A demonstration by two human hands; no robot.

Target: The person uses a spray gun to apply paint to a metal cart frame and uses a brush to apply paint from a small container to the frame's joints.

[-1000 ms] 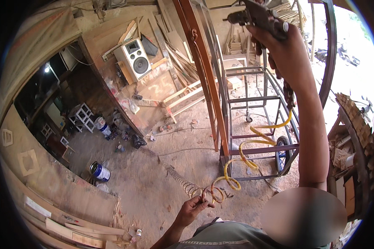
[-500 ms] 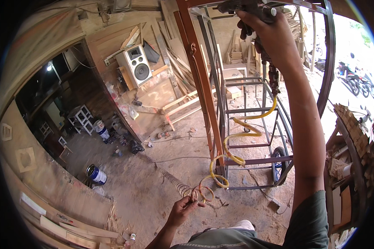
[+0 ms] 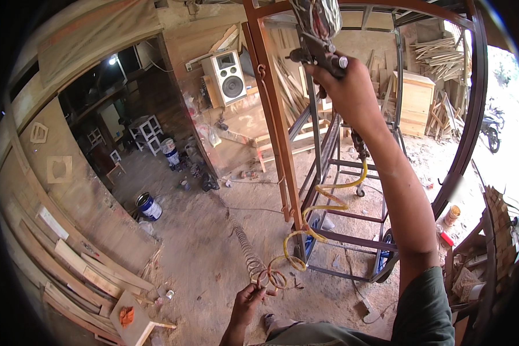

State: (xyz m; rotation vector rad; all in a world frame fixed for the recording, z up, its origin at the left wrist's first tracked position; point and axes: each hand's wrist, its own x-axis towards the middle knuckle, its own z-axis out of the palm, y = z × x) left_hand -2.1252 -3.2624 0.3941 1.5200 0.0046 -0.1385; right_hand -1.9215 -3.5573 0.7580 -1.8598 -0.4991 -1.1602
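Observation:
My right hand is raised in front of me, its fingers wrapped round the handle of a spray gun. A cup wrapped in something crinkled and shiny sits on top of the gun. From the handle's base a yellow coiled air hose hangs down towards my left hand. That hand, low in front of my body, pinches a loop of the coil. Beyond the gun stands a tall metal frame, reddish brown on its near post and dark grey on other bars. The gun's nozzle points left, near the frame's upper part.
Wheels sit under the frame. The hose's greyish coil trails over the dusty floor. A loudspeaker stands by the wall, with a paint bucket near the doorway. Boards lie at left; stacked wood is at right.
The view has shifted to the right. My right hand and the spray gun sit lower and further left in the picture, showing the cup. My left hand still holds the hose.

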